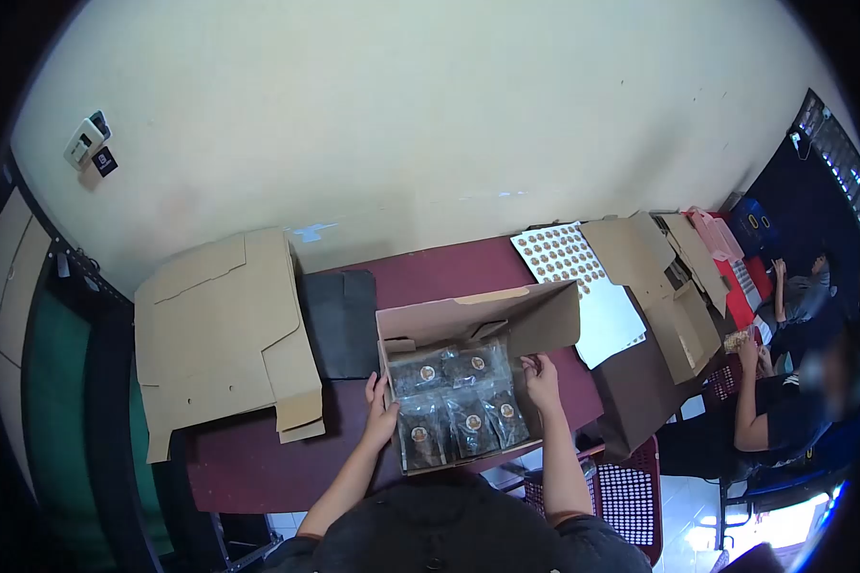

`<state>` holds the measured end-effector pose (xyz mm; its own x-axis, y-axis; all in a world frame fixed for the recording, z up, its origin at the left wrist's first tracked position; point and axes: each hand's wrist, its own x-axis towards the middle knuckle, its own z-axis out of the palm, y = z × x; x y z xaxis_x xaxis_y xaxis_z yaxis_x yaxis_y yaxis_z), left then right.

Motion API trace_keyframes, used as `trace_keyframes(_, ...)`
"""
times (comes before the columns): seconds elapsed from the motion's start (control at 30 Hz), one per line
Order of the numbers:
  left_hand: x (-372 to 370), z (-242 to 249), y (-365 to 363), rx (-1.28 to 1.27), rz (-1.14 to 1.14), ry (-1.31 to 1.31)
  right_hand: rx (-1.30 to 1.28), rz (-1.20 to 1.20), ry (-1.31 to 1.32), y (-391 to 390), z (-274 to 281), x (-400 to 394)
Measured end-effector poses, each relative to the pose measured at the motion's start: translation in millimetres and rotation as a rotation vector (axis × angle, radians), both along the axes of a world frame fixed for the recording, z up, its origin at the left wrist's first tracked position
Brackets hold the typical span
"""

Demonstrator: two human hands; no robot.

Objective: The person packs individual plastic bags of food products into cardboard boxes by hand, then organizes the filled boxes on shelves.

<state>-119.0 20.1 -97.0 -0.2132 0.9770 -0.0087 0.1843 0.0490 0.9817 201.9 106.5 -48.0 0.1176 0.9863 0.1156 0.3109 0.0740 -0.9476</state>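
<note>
An open cardboard box [535, 320] is held in front of me at the near edge of the dark red table, its flap raised on the far side. Inside lie several clear plastic packets [473, 437] with dark contents and small round stickers, set in two rows. My left hand [380, 418] grips the box's left wall, thumb toward the inside. At the right wall, my right hand [543, 384] has its fingers curled around the edge. Part of each hand's fingers is hidden by the cardboard.
Flattened cardboard boxes [215, 334] are stacked at the left, beside a flat black item [342, 320]. Sheets of round stickers [583, 296] lie at the right, near another open box [683, 329]. A red crate [631, 511] stands below the table. Two people sit further right.
</note>
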Motion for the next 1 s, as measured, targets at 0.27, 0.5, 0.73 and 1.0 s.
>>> trace_keyframes(0.27, -24.1, -20.1, -2.3, -0.319, 0.096, -0.699, 0.082, -0.077, -0.801, -36.0, -29.8, 34.1)
trace_keyframes(0.5, -31.0, 22.6, -19.0, -0.584, 0.070, -0.692, -0.214, 0.051, 0.050, -29.0, -21.6, 64.6)
trace_keyframes(0.73, -5.2, 5.4, -22.3, -0.547, -0.050, -0.163, -0.855, 0.067, 0.213, -15.1, 19.5, 25.7)
trace_keyframes(1.0, -0.1, 27.2, -2.3, -0.417, -0.137, 0.136, -0.523, 0.140, -0.103, -2.3, -21.9, 16.9)
